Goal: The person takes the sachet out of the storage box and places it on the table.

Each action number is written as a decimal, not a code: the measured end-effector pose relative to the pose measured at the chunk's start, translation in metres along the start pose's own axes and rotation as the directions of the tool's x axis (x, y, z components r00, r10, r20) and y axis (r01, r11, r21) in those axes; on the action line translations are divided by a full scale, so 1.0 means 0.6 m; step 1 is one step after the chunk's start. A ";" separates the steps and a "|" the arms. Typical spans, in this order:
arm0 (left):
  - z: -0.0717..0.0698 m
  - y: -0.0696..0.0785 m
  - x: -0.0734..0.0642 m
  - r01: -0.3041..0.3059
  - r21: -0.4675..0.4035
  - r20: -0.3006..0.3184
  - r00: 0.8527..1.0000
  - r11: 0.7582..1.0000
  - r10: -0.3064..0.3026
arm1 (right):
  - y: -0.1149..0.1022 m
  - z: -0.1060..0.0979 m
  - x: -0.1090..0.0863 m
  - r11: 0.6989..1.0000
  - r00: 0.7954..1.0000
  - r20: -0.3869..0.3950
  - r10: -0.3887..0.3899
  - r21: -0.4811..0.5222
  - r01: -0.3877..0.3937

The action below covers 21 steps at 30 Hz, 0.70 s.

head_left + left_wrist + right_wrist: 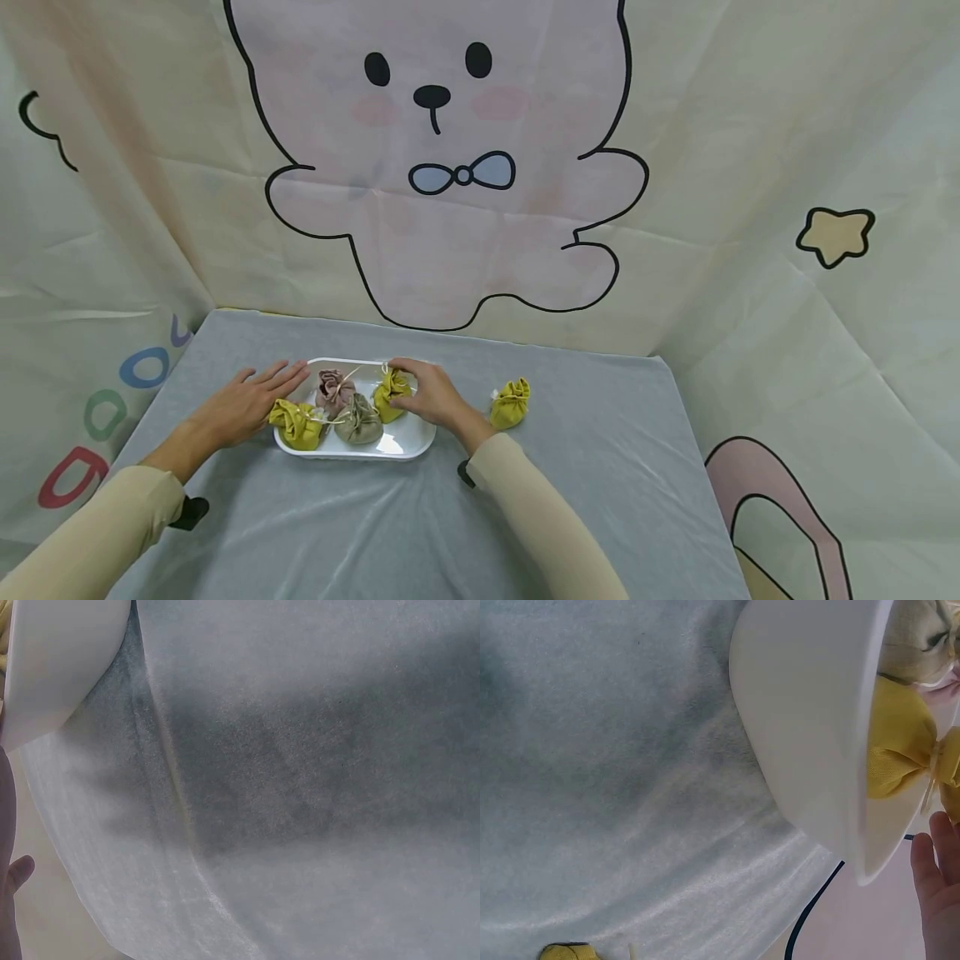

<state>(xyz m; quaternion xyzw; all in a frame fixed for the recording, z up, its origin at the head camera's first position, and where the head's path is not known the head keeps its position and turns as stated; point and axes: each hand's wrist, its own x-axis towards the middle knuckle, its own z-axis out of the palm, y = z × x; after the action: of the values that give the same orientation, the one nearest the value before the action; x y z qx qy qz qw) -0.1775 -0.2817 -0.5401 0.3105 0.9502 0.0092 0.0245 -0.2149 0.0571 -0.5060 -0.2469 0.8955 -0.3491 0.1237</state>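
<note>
The right hand (433, 398) pinches one yellow bag (387, 398) inside the tray (408, 438), the left hand (243, 408) lies straight-fingered at the tray's left end beside a second yellow bag (298, 428), and a third yellow bag (511, 405) sits apart on the counter (607, 492).

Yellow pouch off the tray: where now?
In the head view, the yellow pouch sits on the gray cloth, right of the white tray and right hand.

I see pale fabric walls (720, 283); a pink bear (450, 258) fills the far one; coloured loops (121, 372) mark the left, a yellow star (834, 236) the right; the grey-draped table (615, 450) lies softly shadowed.
</note>
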 end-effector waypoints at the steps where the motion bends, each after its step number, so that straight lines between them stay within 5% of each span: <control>1: 0.000 0.000 0.000 0.001 -0.002 0.000 1.000 1.000 -0.001 | 0.000 0.000 0.001 1.000 1.000 0.003 -0.002 -0.002 0.002; 21: 0.002 0.001 0.000 0.005 -0.003 -0.002 1.000 1.000 -0.005 | -0.008 0.011 0.017 0.995 0.999 0.042 0.000 -0.099 0.004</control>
<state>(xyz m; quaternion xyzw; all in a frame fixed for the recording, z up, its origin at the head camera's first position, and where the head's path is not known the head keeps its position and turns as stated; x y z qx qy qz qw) -0.1772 -0.2815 -0.5415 0.3080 0.9510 0.0109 0.0241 -0.2195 0.0448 -0.5080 -0.2609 0.9087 -0.2990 0.1295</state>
